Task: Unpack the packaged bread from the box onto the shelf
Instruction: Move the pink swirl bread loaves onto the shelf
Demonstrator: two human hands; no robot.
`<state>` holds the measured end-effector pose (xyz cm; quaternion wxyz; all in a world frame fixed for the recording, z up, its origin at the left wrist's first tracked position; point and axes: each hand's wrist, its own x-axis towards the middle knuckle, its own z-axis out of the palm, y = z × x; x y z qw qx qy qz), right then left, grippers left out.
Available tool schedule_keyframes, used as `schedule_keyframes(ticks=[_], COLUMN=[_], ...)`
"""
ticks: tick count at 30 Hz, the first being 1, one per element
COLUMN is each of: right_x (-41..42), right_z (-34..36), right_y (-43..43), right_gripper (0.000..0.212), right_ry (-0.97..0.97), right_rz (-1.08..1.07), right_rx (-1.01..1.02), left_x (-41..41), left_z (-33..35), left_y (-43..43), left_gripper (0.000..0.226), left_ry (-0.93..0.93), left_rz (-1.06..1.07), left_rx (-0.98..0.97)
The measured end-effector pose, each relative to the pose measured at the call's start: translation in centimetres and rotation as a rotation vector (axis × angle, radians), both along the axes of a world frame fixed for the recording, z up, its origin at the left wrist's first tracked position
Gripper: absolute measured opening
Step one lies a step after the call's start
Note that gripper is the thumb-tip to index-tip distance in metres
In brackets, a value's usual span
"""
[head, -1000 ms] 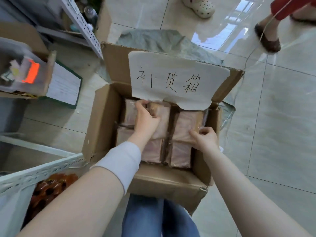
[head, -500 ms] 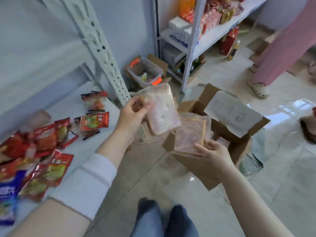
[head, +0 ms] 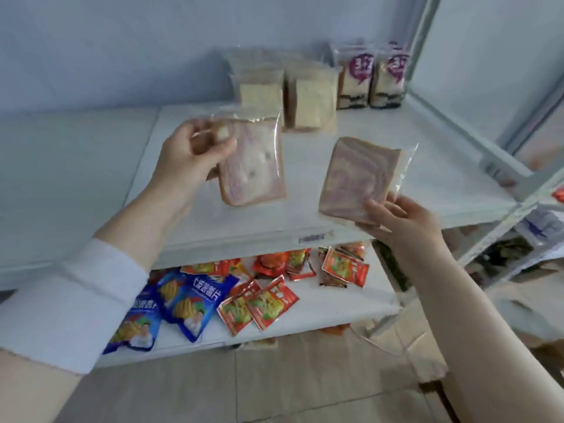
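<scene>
My left hand [head: 195, 157] pinches the top corner of a clear-wrapped slice of pink-swirled bread [head: 253, 166], which hangs over the white shelf [head: 427, 166]. My right hand [head: 396, 221] grips the lower edge of a second wrapped bread [head: 357, 178], tilted above the shelf's front edge. Both packs are in the air, apart from each other. Only a flap of the cardboard box [head: 406, 343] shows, on the floor at the lower right.
At the back of the shelf stand pale bread packs [head: 311, 99] and two packs with purple labels [head: 372, 77]. The lower shelf [head: 335, 306] holds blue snack bags [head: 183, 303] and several red sachets [head: 259, 303]. A metal upright [head: 518, 209] rises at the right.
Both hands lifted a bread pack each out of the box and carried them leftward and up over the white shelf. My view swung from the box to the shelf.
</scene>
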<state>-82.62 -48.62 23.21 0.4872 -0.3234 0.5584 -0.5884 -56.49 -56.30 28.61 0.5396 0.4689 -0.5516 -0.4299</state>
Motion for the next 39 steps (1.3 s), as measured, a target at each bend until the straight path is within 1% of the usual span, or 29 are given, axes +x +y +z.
schedule_keyframes(ticks=[3, 6, 8, 11, 15, 19, 24, 28, 30, 33, 36, 39], right_x=[6.4, 12.5, 16.2, 21.1, 25.5, 27.5, 28.2, 28.2, 28.3, 28.5, 28.5, 28.7], right_z=[0.8, 1.2, 1.0, 0.3, -0.7, -1.8, -3.7, -4.4, -4.4, -4.1, -3.8, -3.6], right_y=[-6.7, -14.2, -19.3, -26.5, -34.2, -39.8, -44.5, -47.0, -47.6, -47.9, -48.2, -48.3], right_gripper=[0.013, 0.029, 0.034, 0.03, 0.032, 0.032, 0.036, 0.036, 0.039, 0.042, 0.048, 0.045], right_ry=[0.034, 0.082, 0.105, 0.163, 0.252, 0.31, 0.402, 0.477, 0.505, 0.574, 0.603, 0.579], right_rz=[0.06, 0.094, 0.095, 0.073, -0.014, -0.067, -0.121, -0.147, -0.158, -0.189, -0.273, -0.306], right_rx=[-0.026, -0.067, -0.092, -0.101, -0.085, -0.079, -0.067, 0.008, 0.015, -0.002, -0.02, -0.023], left_x=[6.3, 11.2, 13.7, 16.8, 19.7, 21.0, 20.9, 20.9, 21.0, 21.1, 21.1, 20.7], left_z=[-0.6, -1.1, -1.5, -2.4, -3.2, -4.3, -6.2, -6.9, -7.0, -7.0, -6.9, -6.7], left_y=[-4.3, -9.9, -14.0, -19.9, -27.2, -33.4, -38.8, -41.2, -41.9, -42.5, -43.0, -42.8], left_gripper=[0.025, 0.026, 0.029, 0.032, 0.033, 0.038, 0.038, 0.039, 0.038, 0.039, 0.05, 0.057], left_ry=[0.001, -0.009, -0.011, 0.002, 0.04, 0.038, 0.03, 0.011, -0.03, -0.139, -0.168, -0.17], left_rz=[0.109, 0.172, 0.189, 0.252, 0.305, 0.311, 0.267, 0.247, 0.239, 0.241, 0.286, 0.338], left_rx=[-0.004, -0.003, -0.009, -0.011, -0.014, -0.003, -0.03, -0.077, -0.1, -0.137, -0.109, -0.061])
